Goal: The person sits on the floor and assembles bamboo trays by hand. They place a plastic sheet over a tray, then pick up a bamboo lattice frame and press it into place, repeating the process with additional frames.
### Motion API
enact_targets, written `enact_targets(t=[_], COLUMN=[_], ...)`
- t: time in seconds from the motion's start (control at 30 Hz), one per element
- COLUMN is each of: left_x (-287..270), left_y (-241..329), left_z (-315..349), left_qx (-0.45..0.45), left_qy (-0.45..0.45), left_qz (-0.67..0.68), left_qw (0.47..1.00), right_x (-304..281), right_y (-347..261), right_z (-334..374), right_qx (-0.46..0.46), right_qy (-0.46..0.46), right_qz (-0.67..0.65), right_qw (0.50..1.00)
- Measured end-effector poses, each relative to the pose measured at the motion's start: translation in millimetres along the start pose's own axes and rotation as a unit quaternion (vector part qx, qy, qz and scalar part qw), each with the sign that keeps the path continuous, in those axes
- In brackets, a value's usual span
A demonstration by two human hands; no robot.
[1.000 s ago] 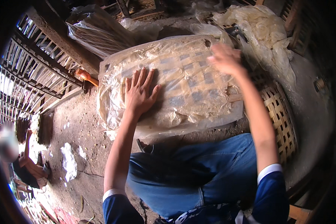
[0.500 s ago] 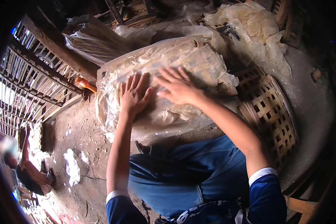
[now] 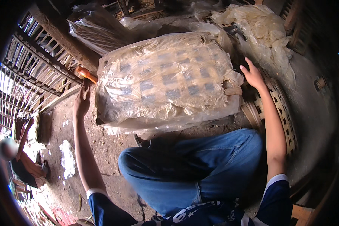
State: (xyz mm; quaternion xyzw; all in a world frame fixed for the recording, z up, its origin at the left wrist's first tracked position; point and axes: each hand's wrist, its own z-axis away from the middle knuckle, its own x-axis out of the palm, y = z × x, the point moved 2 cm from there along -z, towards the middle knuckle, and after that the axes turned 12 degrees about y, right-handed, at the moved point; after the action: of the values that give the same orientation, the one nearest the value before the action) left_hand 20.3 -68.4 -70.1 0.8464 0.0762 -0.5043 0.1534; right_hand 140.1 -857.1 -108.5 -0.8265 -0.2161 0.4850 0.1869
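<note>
A rectangular stack wrapped in cloudy, wrinkled plastic sheet lies on the floor before my crossed legs. Dark squares of a woven lattice show through its top. My left hand is held off its left side, fingers stretched and empty, just below an orange handle-shaped object. Past the right edge, my right hand hovers empty with thumb and fingers apart. Close under that arm leans a woven bamboo tray, partly covered by my forearm.
Crumpled plastic is heaped at the far right. Plastic-wrapped sticks lie at the far left, by a wooden beam and a slatted bamboo frame. White scraps litter the floor. Another person sits at the left edge.
Both hands have left the top of the plastic and spread apart, the left one outward to the left, the right one to the right. The lattice beneath the plastic now shows clearly.
</note>
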Motion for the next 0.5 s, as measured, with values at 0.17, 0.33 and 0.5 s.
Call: enact_targets(t=[0.17, 0.33, 0.5], left_x=[-19.2, 5.7, 9.0], left_y=[80.3, 88.1, 58.6], left_z=[37.0, 16.1, 6.2], left_qx=[-0.274, -0.179, -0.172], left_qy=[-0.149, -0.04, 0.021], left_qz=[0.368, 0.327, 0.297], left_qw=[0.876, 0.927, 0.939], right_x=[-1.0, 37.2, 42.5], right_y=[-46.6, -46.2, -54.9], right_z=[5.2, -32.6, -43.5], right_qx=[0.277, 0.208, 0.253], right_qy=[-0.13, -0.109, -0.111], right_qz=[-0.192, -0.17, -0.238], right_qw=[0.932, 0.957, 0.931])
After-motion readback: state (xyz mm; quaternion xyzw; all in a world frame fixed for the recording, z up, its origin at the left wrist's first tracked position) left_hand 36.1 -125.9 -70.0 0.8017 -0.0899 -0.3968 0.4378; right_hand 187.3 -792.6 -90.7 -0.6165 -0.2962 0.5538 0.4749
